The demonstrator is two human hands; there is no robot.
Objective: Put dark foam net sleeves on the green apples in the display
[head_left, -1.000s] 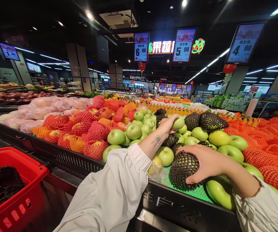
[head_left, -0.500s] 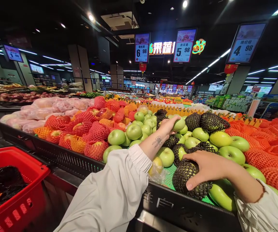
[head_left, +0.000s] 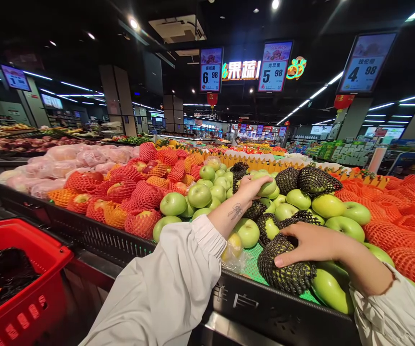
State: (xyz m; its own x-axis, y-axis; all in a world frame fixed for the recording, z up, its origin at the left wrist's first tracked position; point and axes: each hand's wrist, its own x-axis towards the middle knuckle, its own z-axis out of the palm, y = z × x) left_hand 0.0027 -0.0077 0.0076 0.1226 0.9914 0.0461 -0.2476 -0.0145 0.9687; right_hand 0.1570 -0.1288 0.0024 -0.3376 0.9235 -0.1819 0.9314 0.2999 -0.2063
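Observation:
My left hand (head_left: pixel 250 188) reaches far into the display with its fingers closed round a green apple (head_left: pixel 267 188). Closer to the front edge, my right hand (head_left: pixel 311 243) curves over a green apple in black foam netting (head_left: pixel 274 263), its thumb lying across the netting. The tips of its other fingers are partly hidden. Against that fruit sits another black-netted apple (head_left: pixel 299 279). Bare green apples (head_left: pixel 248 232) surround both hands, and a yellowish fruit in clear plastic (head_left: pixel 233 245) lies below my left wrist. Green matting (head_left: pixel 252 264) shows between the fruit.
A black tray edge (head_left: pixel 243 300) runs along the front. Fruit in red and orange netting (head_left: pixel 144 202) lies left, orange-netted fruit (head_left: pixel 402 235) right. A red basket (head_left: pixel 54 269) holding something black stands at lower left. Price screens (head_left: pixel 275 67) hang above.
My right hand has shifted slightly up, its thumb now higher on the netted apple, which shows more of its front. My left hand stays on the green apple, its fingers a little further over it.

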